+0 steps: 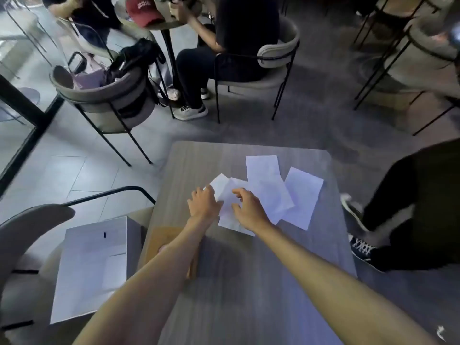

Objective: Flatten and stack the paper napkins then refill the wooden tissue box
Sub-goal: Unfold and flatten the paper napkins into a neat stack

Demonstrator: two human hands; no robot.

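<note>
While napkins (268, 192) overlap on table (249, 282), left hand (203, 202), right hand (249, 210) pressing them

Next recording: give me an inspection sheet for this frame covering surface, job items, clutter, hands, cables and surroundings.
Surface: grey wood-grain table, mostly bare near the camera.
Job's things: white napkins spread loose and overlapping, not stacked; a tan wooden tissue box at the table's left edge, partly hidden by the left forearm.
Clutter: white paper bag on the seat beside the table.
Hands: left hand and right hand both rest on the nearest napkins, fingers spread.
Cables: nothing seen.
Surroundings: café chairs, seated people at another table, red cap, a person's legs at right.
</note>
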